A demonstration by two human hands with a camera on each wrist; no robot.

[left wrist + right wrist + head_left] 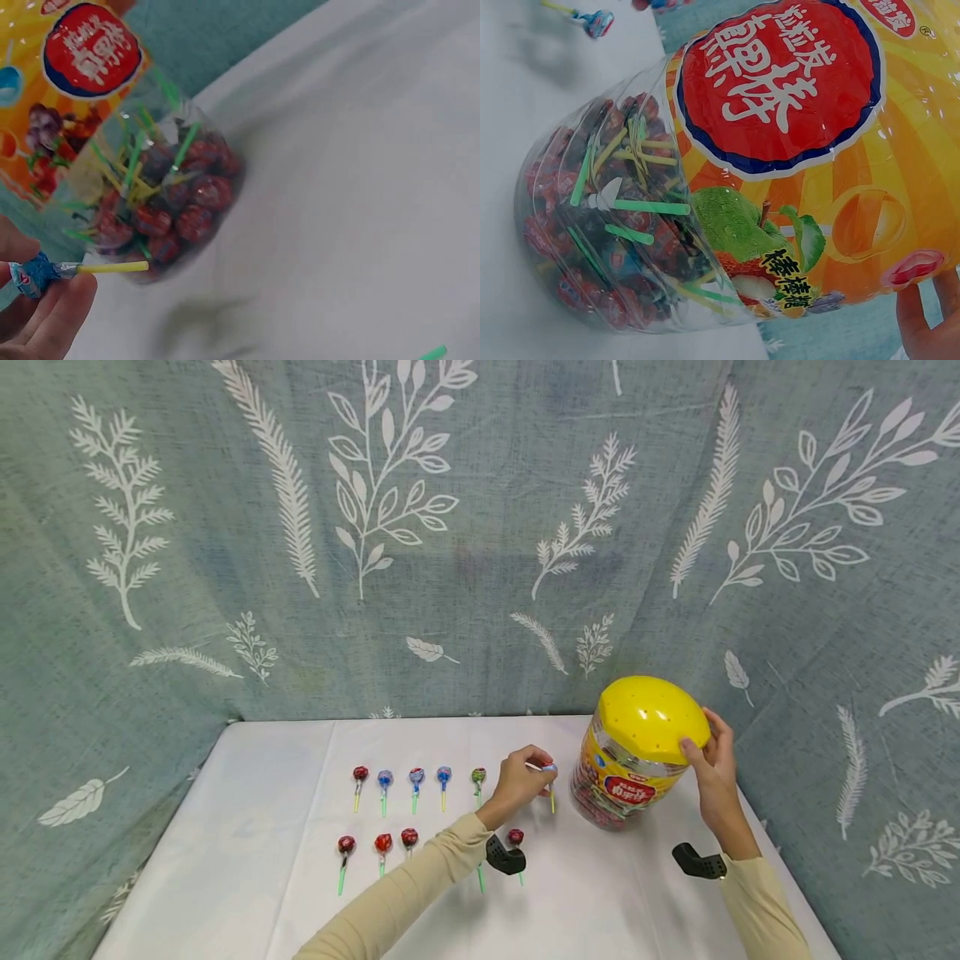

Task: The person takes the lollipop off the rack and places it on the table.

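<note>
My left hand (517, 783) is over the right end of the back row of lollipops, just left of a big clear jar (628, 777). Its fingers pinch a blue-wrapped lollipop (34, 274) by the head, the yellow stick pointing away from the fingertips. A pale stick (533, 767) also shows between these fingers in the head view. The jar has a yellow lid (651, 714), a yellow-and-red label (780, 90) and many lollipops (196, 223) inside. My right hand (717, 777) grips the jar at the lid's right edge, thumb in front.
Several lollipops lie in two rows on the white table (277, 793): red (361, 772), blue (386, 777) and green (478, 774) heads at the back, mostly red ones (346, 844) in front. My left forearm (412, 893) covers part of the front row. A patterned curtain (480, 635) stands behind.
</note>
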